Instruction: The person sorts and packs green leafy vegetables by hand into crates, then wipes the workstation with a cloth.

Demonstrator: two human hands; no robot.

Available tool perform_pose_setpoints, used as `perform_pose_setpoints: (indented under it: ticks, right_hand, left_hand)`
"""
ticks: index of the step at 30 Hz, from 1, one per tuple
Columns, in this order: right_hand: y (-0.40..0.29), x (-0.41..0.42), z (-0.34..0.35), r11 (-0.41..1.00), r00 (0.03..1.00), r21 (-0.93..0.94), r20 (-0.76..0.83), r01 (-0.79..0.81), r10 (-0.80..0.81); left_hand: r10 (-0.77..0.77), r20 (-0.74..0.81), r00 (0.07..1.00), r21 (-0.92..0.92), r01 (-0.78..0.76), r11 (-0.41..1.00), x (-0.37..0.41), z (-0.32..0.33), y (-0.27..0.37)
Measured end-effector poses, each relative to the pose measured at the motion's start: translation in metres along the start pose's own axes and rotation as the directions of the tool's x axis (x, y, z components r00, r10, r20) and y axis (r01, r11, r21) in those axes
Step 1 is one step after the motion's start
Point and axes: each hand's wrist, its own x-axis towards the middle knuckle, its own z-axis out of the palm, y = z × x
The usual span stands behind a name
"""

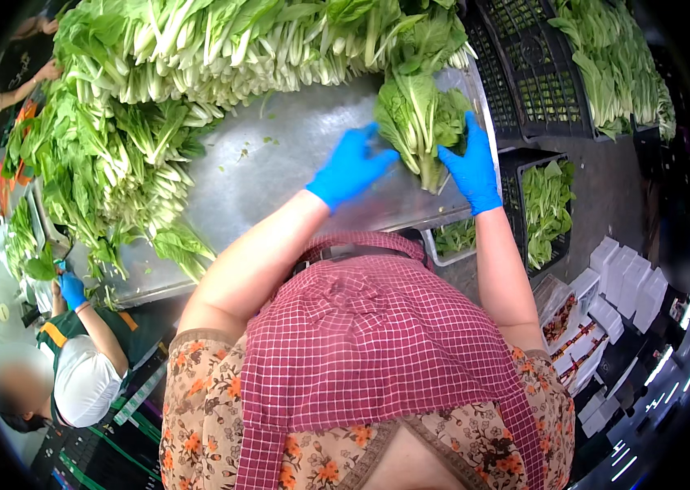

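On the right part of a metal table [247,177] lies a bunch of leafy greens [421,122], its pale stems towards me. My left hand [354,165], in a blue glove, hovers over the metal just left of the bunch, fingers spread and holding nothing. My right hand [472,165], gloved in blue too, is at the right side of the bunch with thumb and fingers apart; whether it touches the leaves is hard to tell. Long piles of greens with white stems [228,55] cover the table's far side, and more greens [137,177] are heaped at its left.
Black plastic crates [550,86] stand beyond the table's right edge, one lower crate [546,208] holding greens. White foam boxes [627,275] are at the lower right. A co-worker [88,367] with a blue glove works at the left, near a scale [5,312]. Another person's arms [20,92] show at upper left.
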Motion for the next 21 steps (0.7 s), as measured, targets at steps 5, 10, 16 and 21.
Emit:
perform_pose_setpoints:
  ticks: [5, 10, 16, 21]
  right_hand:
    - [-0.030, -0.007, -0.001, 0.947, 0.940, -0.188, -0.175, 0.261, -0.294]
    - [-0.062, -0.025, 0.041, 0.907, 0.938, -0.242, 0.090, 0.346, -0.334]
    - [-0.052, -0.013, 0.069, 0.734, 0.876, -0.478, 0.257, 0.482, -0.408]
    - [-0.042, -0.007, 0.067, 0.760, 0.883, -0.455, 0.296, 0.465, -0.363]
  left_hand:
    - [0.031, -0.654, 0.756, 0.378, 0.291, 0.879, -0.002, -0.093, -0.033]
    - [-0.090, -0.680, 0.727, 0.427, 0.493, 0.758, 0.003, -0.115, -0.048]
    - [-0.169, -0.607, 0.777, 0.412, 0.489, 0.769, 0.012, -0.118, -0.069]
    - [-0.546, -0.330, 0.770, -0.363, 0.430, 0.827, -0.011, -0.086, -0.060]
